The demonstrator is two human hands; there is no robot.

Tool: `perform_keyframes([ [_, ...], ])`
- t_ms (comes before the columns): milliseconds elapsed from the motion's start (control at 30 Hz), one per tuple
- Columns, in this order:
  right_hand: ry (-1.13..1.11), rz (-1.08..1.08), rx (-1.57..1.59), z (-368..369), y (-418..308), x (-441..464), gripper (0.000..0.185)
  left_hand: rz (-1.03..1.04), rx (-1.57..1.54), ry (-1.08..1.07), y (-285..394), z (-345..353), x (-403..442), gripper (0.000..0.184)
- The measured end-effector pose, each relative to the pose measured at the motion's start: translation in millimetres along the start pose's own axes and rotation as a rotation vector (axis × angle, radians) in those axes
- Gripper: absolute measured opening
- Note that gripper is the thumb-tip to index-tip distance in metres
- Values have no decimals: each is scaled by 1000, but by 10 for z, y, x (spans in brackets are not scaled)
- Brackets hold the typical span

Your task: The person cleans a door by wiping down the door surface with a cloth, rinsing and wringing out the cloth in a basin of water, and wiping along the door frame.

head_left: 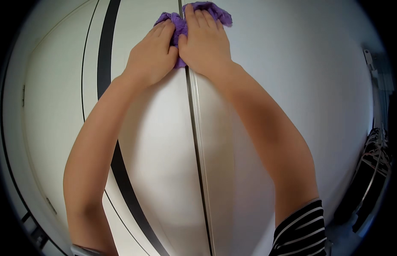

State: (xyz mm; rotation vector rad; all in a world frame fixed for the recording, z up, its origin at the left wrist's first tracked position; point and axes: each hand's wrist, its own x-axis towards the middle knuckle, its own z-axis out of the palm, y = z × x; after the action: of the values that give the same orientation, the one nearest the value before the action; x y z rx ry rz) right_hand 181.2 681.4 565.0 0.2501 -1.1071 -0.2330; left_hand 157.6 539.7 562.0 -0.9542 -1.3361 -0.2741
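A crumpled purple cloth [180, 29] lies against a white door panel [164, 128], high up by the dark vertical seam. My left hand [152, 56] presses on the cloth's left part, fingers bent over it. Just to the right, my right hand [205, 45] holds the cloth against the surface across the seam, its fingers pointing up and laid over the fabric. The two thumbs nearly meet at the seam. Cloth shows above and between the hands, and the rest is hidden under them.
A curved black stripe [121, 170] runs down the door, with hinges [23, 95] at its left edge. Right of the seam is a pale wall [301, 64]. Hangers [373, 160] with dark clothes hang at the far right.
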Motion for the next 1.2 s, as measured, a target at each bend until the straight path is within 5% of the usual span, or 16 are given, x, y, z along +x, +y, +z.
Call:
perform_keyframes([
  [300, -345, 65, 127, -1184, -526, -1430, 60, 143, -128, -149, 814, -145, -1414, 49],
  [633, -763, 255, 186, -2267, -1384, -3058, 56, -143, -267, -454, 1828, -199, -3243, 32],
  [833, -880, 279, 234, -2469, -1534, -3212, 57, -170, -301, -480, 1931, -227, -3637, 35],
  [1067, -506, 221, 165, -1764, -1140, -2374, 55, -174, -236, -295, 1551, -158, -2654, 44],
  [1200, -485, 250, 133, -1796, -1142, -2406, 54, -226, -205, -250, 1669, -84, -2726, 43],
])
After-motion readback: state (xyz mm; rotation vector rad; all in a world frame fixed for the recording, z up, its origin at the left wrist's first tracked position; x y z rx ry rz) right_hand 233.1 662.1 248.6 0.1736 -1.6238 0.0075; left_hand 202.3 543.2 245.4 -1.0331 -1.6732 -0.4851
